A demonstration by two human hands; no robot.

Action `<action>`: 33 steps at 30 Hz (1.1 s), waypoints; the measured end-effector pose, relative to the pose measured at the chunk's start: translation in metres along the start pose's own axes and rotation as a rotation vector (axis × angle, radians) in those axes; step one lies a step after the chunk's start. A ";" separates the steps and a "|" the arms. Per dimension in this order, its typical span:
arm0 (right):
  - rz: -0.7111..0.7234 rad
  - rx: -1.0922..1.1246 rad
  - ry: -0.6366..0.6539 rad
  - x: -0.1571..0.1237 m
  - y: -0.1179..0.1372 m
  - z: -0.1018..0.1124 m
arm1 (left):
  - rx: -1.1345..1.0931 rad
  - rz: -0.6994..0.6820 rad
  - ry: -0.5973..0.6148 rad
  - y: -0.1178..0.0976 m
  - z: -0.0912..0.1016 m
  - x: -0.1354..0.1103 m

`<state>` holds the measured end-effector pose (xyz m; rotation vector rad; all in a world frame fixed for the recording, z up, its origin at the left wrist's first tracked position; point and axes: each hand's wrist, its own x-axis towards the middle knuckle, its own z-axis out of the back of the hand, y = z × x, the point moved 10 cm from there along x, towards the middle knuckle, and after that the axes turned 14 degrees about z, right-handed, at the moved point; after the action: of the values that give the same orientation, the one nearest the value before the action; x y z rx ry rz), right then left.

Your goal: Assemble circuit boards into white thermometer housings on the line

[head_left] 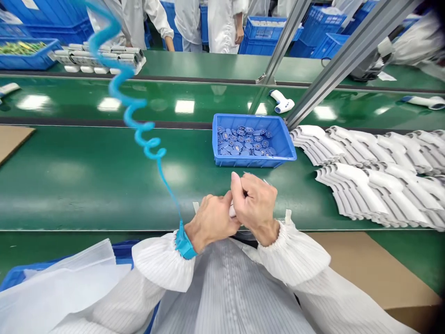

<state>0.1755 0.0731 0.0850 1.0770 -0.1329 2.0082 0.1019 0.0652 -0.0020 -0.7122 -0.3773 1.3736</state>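
While your left hand [212, 220] and right hand [255, 206] are meeting near the blue rectangular plastic tray [253, 162], both are pinching a small white piece [232, 212].

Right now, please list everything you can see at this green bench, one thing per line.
parts tray: one, blue, mid bench
small round parts: many, blue, in the tray
thermometer shells: many, white, rows at right
thermometers: at least two, white, on the belt behind
coiled cord: one, blue, hanging to the wrist strap
wrist strap: one, blue, left wrist
frame bars: two, grey, upper right
cardboard sheets: two, brown, near right, far left
crates: several, blue, at the back
co-workers: several, white coats, far side
small piece: one, white, pinched, mostly hidden
left hand: one, bare, closed on the piece
right hand: one, bare, closed on the piece
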 end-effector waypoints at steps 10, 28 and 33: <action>0.009 -0.005 -0.017 -0.006 0.003 0.003 | -0.003 -0.018 0.102 -0.006 -0.009 -0.006; -0.297 0.303 0.343 0.012 -0.048 -0.030 | -0.159 0.192 -0.077 0.028 0.036 -0.022; -0.261 0.123 0.450 0.057 -0.129 -0.040 | 0.017 0.271 -0.308 0.072 0.111 -0.031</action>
<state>0.2252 0.2099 0.0666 0.6504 0.3531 1.9828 -0.0280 0.0639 0.0378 -0.5513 -0.5251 1.7498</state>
